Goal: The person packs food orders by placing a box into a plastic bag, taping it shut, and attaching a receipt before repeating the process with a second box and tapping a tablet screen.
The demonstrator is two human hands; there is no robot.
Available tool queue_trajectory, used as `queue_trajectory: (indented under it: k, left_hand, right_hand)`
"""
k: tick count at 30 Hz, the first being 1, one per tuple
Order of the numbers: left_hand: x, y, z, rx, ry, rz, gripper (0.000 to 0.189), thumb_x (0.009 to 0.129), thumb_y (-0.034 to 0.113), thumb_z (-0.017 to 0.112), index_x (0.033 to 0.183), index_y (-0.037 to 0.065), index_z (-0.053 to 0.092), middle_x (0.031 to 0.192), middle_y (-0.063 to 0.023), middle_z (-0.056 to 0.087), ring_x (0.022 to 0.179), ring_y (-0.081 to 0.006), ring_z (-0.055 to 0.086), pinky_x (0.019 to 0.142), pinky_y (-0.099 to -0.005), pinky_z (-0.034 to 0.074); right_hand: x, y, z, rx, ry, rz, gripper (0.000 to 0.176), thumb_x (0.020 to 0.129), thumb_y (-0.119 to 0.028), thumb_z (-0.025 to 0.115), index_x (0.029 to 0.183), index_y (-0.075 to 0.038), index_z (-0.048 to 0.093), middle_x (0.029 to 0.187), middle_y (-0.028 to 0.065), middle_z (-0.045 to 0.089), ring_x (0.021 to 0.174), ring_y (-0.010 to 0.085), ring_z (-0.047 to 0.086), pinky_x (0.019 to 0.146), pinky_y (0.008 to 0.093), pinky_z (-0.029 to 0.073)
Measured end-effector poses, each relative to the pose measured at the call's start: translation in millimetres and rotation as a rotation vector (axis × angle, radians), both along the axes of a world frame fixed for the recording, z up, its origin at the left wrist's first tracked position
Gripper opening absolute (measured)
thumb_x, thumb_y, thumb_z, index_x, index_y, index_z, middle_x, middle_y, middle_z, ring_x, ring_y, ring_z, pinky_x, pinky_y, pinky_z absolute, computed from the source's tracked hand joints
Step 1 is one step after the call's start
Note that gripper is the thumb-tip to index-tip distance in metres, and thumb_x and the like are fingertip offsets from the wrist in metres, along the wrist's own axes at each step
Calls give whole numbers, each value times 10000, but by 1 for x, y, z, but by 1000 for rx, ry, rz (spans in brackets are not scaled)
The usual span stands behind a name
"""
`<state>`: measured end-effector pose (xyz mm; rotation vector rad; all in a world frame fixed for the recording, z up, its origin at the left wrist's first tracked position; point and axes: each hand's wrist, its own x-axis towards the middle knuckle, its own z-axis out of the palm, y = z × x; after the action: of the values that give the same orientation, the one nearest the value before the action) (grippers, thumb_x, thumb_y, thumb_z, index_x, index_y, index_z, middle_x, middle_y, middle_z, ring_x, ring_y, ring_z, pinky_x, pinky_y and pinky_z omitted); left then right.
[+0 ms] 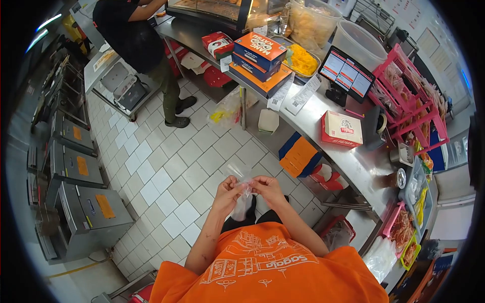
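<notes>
In front of my body, over the tiled floor, both hands are raised close together. My left hand [228,194] pinches a clear plastic bag [241,206] between thumb and fingers. On its other side my right hand [268,190] grips the same bag, with the fingertips of the two hands nearly meeting. Thin see-through film sticks up above the fingers, and the lower part of the bag hangs down in front of my dark shoes. Whatever lies inside the pinched part is hidden by the fingers.
To the right runs a steel counter [348,166] with a red-and-white box [342,130], stacked orange-and-blue boxes [260,53], a tablet [347,73] and pink baskets [404,86]. Steel cabinets [93,207] line the left. Ahead, a person [146,50] stands by a display case [212,12].
</notes>
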<state>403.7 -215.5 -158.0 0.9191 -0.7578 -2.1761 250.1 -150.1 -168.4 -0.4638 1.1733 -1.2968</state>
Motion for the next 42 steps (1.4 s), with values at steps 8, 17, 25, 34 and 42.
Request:
queue_trajectory:
  k: [8, 17, 25, 34, 42]
  left_hand:
    - [53, -34, 9, -601, -704, 364, 238, 732, -28, 654, 779, 104, 461, 587, 45, 420, 553, -34, 400, 496, -223, 320]
    - [50, 5, 45, -815, -1043, 547, 275, 739, -90, 636, 690, 39, 398, 561, -52, 360, 522, -103, 304, 483, -211, 301]
    - [97, -3, 47, -830, -1178, 749, 249, 768, -64, 650, 726, 38, 427, 552, -19, 260, 510, -87, 239, 475, -212, 283]
    - [30, -52, 14, -1309, -1031, -24, 316, 742, 153, 684, 1027, 88, 563, 861, -116, 648, 737, -322, 637, 643, -423, 497]
    - [60, -78, 80, -1312, -1319, 343, 188, 754, 71, 618, 941, 63, 633, 906, -154, 628, 775, -295, 618, 673, -392, 486]
  right_hand:
    - [-27, 0, -17, -188, -804, 62, 85, 850, -77, 608, 809, -56, 537, 662, -31, 492, 636, 79, 485, 631, 234, 438]
    - [-26, -12, 23, -18, 420, 73, 231, 701, 52, 559, 576, -83, 418, 549, -49, 386, 533, 36, 330, 462, 232, 263]
    - [-77, -9, 51, 28, 468, -301, 305, 692, 51, 523, 562, -121, 308, 558, -54, 311, 511, 43, 283, 441, 252, 219]
    - [-27, -53, 58, -424, 1324, 169, 112, 694, -16, 578, 722, -49, 474, 599, 110, 470, 581, 223, 522, 533, 356, 406]
    - [-100, -76, 128, -199, 1783, -47, 122, 808, -68, 522, 920, -71, 569, 765, 167, 617, 741, 339, 619, 652, 438, 476]
